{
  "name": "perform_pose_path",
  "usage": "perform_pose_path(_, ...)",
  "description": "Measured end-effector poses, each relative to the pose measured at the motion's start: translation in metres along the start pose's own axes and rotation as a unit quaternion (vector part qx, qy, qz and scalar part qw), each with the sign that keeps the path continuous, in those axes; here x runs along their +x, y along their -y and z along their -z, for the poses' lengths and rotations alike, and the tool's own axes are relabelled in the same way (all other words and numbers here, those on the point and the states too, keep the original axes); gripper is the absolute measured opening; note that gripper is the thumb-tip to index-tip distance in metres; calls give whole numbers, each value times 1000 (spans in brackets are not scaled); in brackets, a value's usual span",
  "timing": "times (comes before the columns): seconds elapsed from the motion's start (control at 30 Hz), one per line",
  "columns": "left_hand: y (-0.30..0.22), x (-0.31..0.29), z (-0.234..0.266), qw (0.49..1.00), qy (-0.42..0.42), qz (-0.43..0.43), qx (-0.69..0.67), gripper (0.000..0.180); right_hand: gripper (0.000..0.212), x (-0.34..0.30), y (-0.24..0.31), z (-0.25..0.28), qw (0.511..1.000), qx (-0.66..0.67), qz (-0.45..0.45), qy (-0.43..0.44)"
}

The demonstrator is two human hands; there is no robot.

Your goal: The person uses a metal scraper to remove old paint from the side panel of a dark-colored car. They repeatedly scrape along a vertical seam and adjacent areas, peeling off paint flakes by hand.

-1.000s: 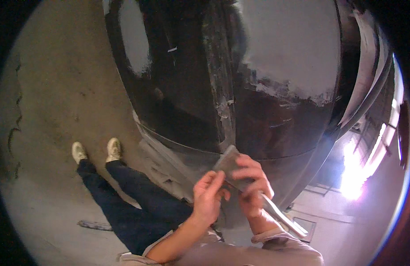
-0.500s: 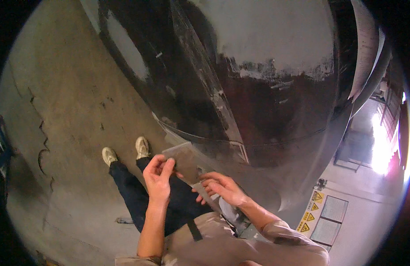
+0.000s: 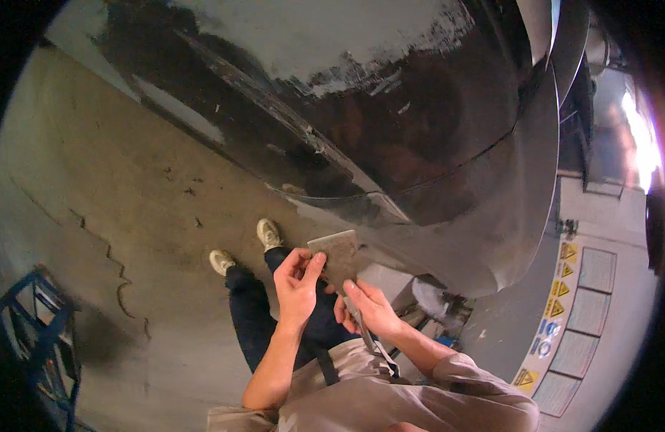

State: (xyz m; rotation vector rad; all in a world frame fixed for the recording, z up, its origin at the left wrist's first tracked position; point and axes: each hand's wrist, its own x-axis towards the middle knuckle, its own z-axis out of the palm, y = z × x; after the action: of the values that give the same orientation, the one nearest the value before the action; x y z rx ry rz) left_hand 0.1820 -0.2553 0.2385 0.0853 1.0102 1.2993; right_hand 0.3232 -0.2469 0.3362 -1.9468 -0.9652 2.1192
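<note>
The setting is a workshop with a bare, stained concrete floor. The left hand pinches the left edge of a thin, flat plate between thumb and fingers. The plate lies in front of the body, above the trouser legs and just beside the car body. The right hand, near the plate's lower edge, closes thumb and fingers on a narrow grey strip. Half a second ago the right fingers were stretched out by the plate's lower corner; now they are bent, thumb raised. The left hand's pinch is unchanged.

Beyond, the car body is black with a pale grey patch. The view has turned since then: a blue metal frame, earlier barely at the rim, shows at left, and more wall posters appear at right.
</note>
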Motion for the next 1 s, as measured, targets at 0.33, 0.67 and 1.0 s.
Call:
perform_pose_path(0.33, -8, -17, 1, 993, -4, -17, 120, 14, 36, 1, -35, -14, 996, 69, 39, -50)
perform_pose_path(0.67, -30, 9, -20, 992, 35, -9, 121, 15, 32, 3, -14, 16, 995, 60, 74, -19)
perform_pose_path(1.0, -2, 1, -82, 947, -87, 39, -307, 25, 53, -16, 50, 63, 977, 85, 191, 39)
